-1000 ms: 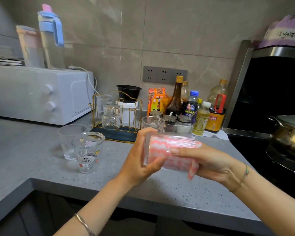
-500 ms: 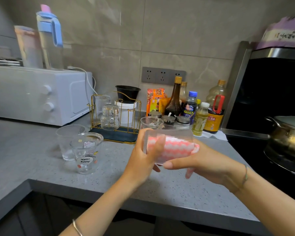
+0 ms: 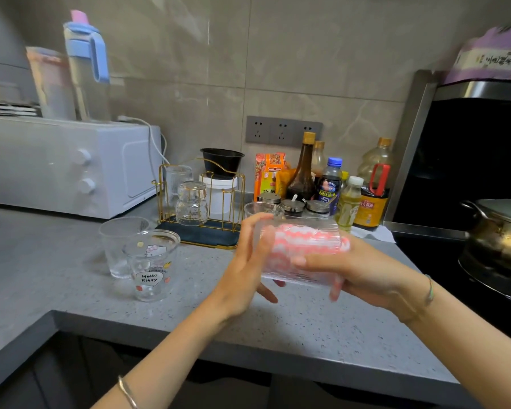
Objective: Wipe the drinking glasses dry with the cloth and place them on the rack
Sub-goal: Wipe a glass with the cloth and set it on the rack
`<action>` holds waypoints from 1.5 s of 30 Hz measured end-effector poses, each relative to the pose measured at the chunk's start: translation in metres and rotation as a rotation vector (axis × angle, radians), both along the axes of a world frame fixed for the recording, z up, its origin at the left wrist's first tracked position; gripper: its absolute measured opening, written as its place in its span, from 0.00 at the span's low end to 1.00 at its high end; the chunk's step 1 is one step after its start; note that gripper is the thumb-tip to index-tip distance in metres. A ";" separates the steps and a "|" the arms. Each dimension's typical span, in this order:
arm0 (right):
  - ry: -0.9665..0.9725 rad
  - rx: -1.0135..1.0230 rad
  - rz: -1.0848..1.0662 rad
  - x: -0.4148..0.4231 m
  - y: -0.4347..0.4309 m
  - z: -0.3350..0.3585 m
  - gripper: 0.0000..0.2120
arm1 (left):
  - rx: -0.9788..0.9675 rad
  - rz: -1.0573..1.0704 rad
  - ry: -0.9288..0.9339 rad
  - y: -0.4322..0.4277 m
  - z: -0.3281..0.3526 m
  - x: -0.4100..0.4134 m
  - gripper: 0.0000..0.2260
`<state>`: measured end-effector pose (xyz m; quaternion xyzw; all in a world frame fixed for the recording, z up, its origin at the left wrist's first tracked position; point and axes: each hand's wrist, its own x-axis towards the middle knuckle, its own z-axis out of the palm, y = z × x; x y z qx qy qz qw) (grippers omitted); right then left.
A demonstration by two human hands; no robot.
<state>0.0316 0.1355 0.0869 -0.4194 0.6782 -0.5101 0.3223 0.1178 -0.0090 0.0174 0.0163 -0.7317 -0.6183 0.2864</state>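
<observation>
At centre frame, the left hand (image 3: 245, 270) cups the base end of a ribbed glass (image 3: 300, 255) lying sideways above the worktop (image 3: 322, 329), fingers (image 3: 267, 292) spread. The right hand (image 3: 357, 270) wraps the other end, apparently pushing a pink-and-white cloth (image 3: 304, 240) inside. Left of them stand a Hello Kitty glass (image 3: 151, 264) and a plain glass (image 3: 120, 246); behind, the gold rack (image 3: 201, 202) holds upturned glasses.
</observation>
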 end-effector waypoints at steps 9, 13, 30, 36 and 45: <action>0.009 -0.008 0.052 0.005 -0.005 -0.011 0.14 | 0.172 0.107 0.028 0.007 0.003 -0.002 0.22; -0.279 -0.082 0.112 -0.002 -0.001 -0.014 0.15 | -0.149 0.083 0.283 0.000 -0.008 0.002 0.27; -0.056 0.203 0.160 -0.025 -0.003 0.004 0.22 | 0.376 -0.790 -0.673 -0.035 0.012 -0.010 0.33; -0.276 0.027 -0.017 -0.033 -0.004 -0.010 0.18 | 0.398 -0.565 -0.642 -0.032 0.018 -0.005 0.27; -0.279 -0.494 -0.359 -0.029 -0.009 -0.009 0.15 | 0.593 -0.345 -0.440 -0.022 0.018 0.002 0.30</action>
